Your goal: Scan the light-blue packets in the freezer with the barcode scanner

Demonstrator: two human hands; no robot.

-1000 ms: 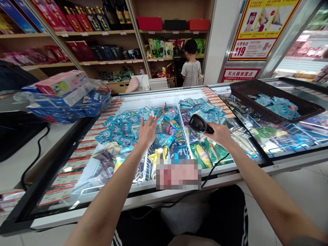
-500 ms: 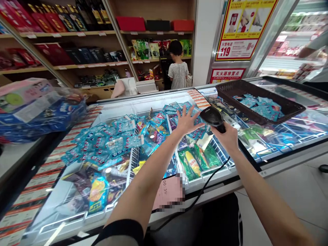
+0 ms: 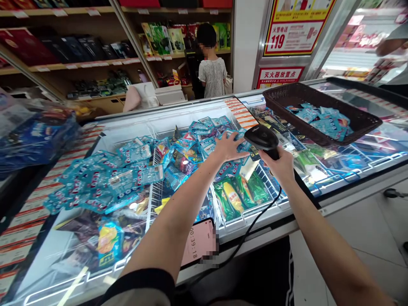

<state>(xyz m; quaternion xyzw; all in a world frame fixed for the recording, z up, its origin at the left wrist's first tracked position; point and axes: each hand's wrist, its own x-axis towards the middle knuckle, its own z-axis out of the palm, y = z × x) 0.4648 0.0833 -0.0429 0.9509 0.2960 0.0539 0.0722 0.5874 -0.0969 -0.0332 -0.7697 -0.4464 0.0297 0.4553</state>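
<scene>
My left hand (image 3: pixel 228 148) is spread out, palm down, over blue packets (image 3: pixel 208 146) on the freezer's glass top; its fingers seem to touch them. Wrapped by my right hand (image 3: pixel 280 165) is the grip of a black barcode scanner (image 3: pixel 262 138), its head pointing left, close to my left fingertips. From its grip a black cable (image 3: pixel 255 233) runs down to the freezer's front edge. A large heap of similar blue packets (image 3: pixel 102 178) lies to the left. Beneath the glass, green corn packs (image 3: pixel 234 195) and other packaged goods show in wire baskets.
A phone with a timer (image 3: pixel 199 242) lies at the front edge, below my left forearm. A brown basket (image 3: pixel 357 112) holding blue packets stands at right. Plastic-wrapped goods (image 3: pixel 35 136) sit at left. A person (image 3: pixel 213 72) stands by the shelves behind; another is partly visible far right.
My left hand has come down onto the blue packets from slightly above them. The scanner stays in my right hand. The view has tilted down and shifted a little.
</scene>
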